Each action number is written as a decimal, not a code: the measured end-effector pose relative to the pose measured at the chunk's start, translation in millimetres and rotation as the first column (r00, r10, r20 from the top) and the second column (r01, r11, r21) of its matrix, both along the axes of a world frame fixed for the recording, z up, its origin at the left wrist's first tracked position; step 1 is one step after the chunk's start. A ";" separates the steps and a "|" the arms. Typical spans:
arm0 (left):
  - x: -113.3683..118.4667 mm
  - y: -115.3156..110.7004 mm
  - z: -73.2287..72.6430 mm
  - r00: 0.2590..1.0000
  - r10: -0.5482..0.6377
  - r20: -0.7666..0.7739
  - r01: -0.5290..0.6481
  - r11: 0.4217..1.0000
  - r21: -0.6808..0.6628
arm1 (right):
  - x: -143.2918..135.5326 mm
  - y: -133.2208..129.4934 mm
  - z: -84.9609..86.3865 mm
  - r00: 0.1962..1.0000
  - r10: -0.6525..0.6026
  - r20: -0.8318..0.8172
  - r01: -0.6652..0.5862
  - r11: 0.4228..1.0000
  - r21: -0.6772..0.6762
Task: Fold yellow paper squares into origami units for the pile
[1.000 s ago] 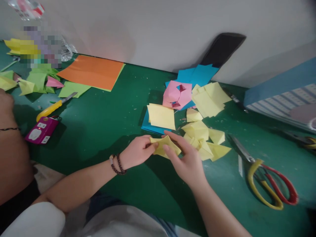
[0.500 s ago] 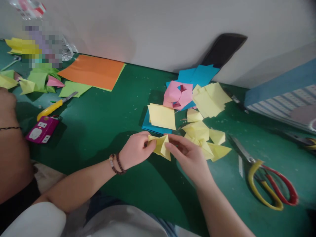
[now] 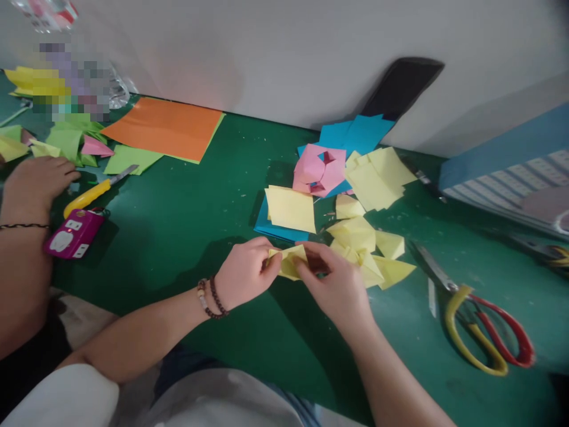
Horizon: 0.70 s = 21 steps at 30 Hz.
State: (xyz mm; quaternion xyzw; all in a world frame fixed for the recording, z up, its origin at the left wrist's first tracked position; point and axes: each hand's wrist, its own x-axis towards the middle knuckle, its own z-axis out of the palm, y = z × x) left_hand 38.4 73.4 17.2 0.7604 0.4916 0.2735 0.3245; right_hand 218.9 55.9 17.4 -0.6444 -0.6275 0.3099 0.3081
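A small folded yellow paper (image 3: 290, 263) is held between both hands above the green table. My left hand (image 3: 249, 268), with beaded bracelets at the wrist, pinches its left end between thumb and curled fingers. At the right end, the thumb and fingers of my right hand (image 3: 338, 282) grip the paper, partly covering it. Just beyond the hands lies a stack of pale yellow squares (image 3: 291, 210) on blue paper (image 3: 280, 230). Several folded yellow pieces (image 3: 355, 235) rest beside my right hand, and a pink folded paper shape (image 3: 320, 169) sits behind them.
Scissors (image 3: 478, 329) with red and yellow handles lie at the right. Orange paper (image 3: 166, 127), a yellow-handled knife (image 3: 89, 197) and a purple box (image 3: 75, 233) are at the left, where another person's hand (image 3: 38, 181) rests. A blue box (image 3: 511, 160) stands back right.
The right end of the held yellow paper has been tilted and pressed flatter by my right fingers. The other person's hand has reached farther into view, toward the folded papers at the left.
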 end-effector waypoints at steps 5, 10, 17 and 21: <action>1.5 -1.8 1.4 0.999 -0.041 -0.008 0.041 0.999 -0.007 | -1.3 0.8 0.0 0.998 0.037 0.046 -0.036 0.999 -0.023; 1.2 -2.0 2.8 0.996 -0.089 0.007 0.089 0.996 -0.029 | -2.1 1.2 -1.3 0.995 0.061 0.080 -0.059 0.998 -0.032; 0.2 1.2 3.8 0.993 -0.099 0.061 0.104 0.991 -0.089 | -3.0 0.2 2.7 0.998 0.065 0.002 -0.065 0.996 -0.067; -0.7 5.0 2.8 0.989 -0.119 0.094 0.133 0.978 -0.164 | -4.1 -0.8 5.4 0.998 0.062 -0.014 -0.063 0.996 -0.066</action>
